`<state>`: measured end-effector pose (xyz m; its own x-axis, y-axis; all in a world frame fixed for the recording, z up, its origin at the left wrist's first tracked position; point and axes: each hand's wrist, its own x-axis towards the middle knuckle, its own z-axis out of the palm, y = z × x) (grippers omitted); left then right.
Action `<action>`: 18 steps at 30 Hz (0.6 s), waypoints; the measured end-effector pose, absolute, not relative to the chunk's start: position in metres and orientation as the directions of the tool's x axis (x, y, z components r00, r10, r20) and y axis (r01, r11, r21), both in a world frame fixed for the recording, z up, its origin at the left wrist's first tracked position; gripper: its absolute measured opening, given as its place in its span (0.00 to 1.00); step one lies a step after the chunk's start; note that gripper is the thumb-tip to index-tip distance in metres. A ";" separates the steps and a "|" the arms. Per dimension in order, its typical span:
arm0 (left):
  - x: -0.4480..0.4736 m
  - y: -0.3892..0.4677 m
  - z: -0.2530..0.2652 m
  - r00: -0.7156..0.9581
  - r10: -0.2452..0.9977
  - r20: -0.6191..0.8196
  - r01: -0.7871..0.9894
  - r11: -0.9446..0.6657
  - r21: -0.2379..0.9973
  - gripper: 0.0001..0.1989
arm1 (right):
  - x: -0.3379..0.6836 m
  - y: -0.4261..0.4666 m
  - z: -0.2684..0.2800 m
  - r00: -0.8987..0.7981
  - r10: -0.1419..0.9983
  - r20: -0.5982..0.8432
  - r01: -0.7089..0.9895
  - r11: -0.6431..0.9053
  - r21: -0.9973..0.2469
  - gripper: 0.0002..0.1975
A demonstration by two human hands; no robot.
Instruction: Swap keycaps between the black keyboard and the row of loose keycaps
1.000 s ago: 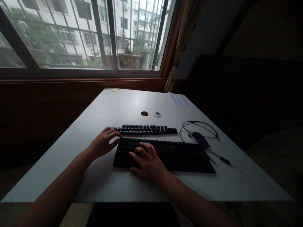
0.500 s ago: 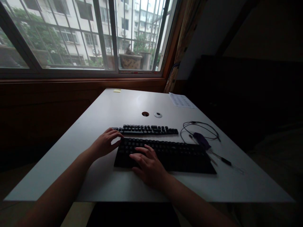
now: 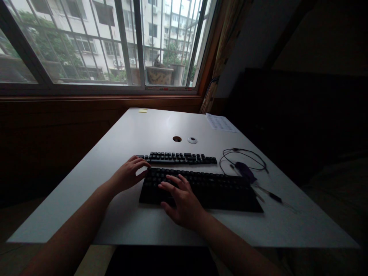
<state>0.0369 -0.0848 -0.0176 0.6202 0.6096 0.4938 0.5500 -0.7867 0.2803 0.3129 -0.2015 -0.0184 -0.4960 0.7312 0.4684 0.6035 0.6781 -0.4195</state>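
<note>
A black keyboard (image 3: 218, 193) lies flat on the white table. My left hand (image 3: 129, 174) is at its far left corner, the thumb and index finger curved round that corner and almost meeting there. The fingertips are small and dark, so any key between them is hidden. My right hand (image 3: 181, 197) rests over the keyboard's left half, fingers spread over the keys and thumb held apart near the front edge. Just behind the keyboard, black keycaps (image 3: 184, 158) are laid out in rows, the left end partly covered by my left hand.
To the right are a coiled black cable (image 3: 244, 150), a dark purple item (image 3: 244, 171) and a thin tool with a black handle (image 3: 274, 197). Farther back on the table (image 3: 112, 142) are a round hole (image 3: 177, 139), a ring-shaped cover (image 3: 192, 140), printed paper (image 3: 221, 122) and a yellow note (image 3: 143, 110).
My right hand has shifted slightly, its fingers lifting and its thumb spreading away from them. My left hand stays at the keyboard's corner. The whole view has moved a little.
</note>
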 end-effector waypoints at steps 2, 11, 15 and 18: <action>0.037 -0.085 -0.018 0.622 0.610 0.491 0.548 -0.787 0.284 0.07 | 0.313 -0.202 -0.019 -0.510 0.712 0.484 0.573 0.700 -0.426 0.28; 0.037 -0.085 -0.016 0.623 0.608 0.491 0.551 -0.788 0.277 0.07 | 0.312 -0.201 -0.018 -0.483 0.734 0.477 0.591 0.675 -0.441 0.24; 0.037 -0.085 -0.017 0.618 0.614 0.491 0.553 -0.783 0.285 0.07 | 0.312 -0.203 -0.017 -0.505 0.737 0.449 0.606 0.673 -0.424 0.25; 0.037 -0.084 -0.018 0.605 0.625 0.492 0.565 -0.773 0.288 0.07 | 0.312 -0.204 -0.017 -0.529 0.714 0.458 0.586 0.698 -0.411 0.23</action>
